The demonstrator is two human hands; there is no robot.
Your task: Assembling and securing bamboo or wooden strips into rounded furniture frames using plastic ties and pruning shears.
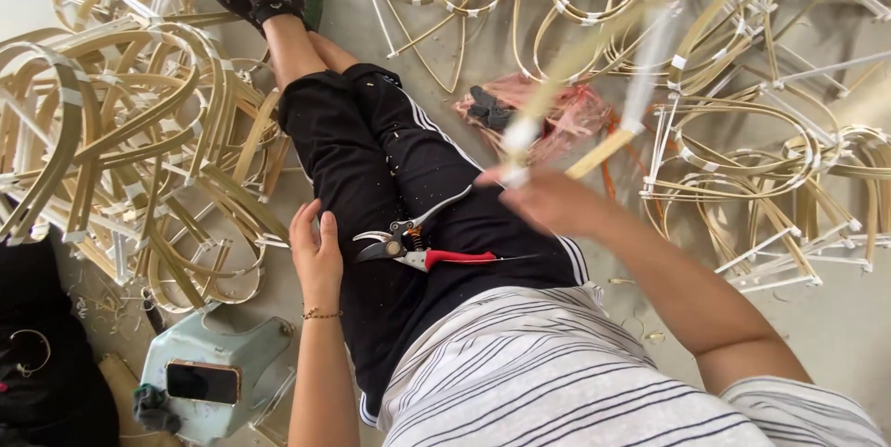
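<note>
Bent bamboo frames (130,131) — pale strips looped into arches and bound at the joints with white tape — lie heaped across the floor (835,317) on the person's left, and more of them (770,131) spread over the floor ahead and to the right. The person sits among them with legs stretched out in black trousers (390,178), dark patterned socks at the far end, and a white top with thin dark stripes nearest the camera.

Beside the left hip stands a small pale green plastic stool (218,363) with a phone (202,382) lying on its seat, screen dark. A dark bag sits at the left edge of the view. Between the legs and the right-hand frames lies a bundle of pinkish-red string (566,113) on the floor.

The right hand (548,198) is raised over the right thigh, its grip closed round the lower ends of a few bamboo strips (594,66) (blurred by motion, so how many cannot be told); the strips rise up and away from the hand, some wrapped in white tape.

The left hand (316,247) rests flat on the left thigh, fingers together and holding nothing, a thin bracelet at the wrist.

Pruning shears (422,247) with red handles lie on the lap just beside the left hand, blades parted.
</note>
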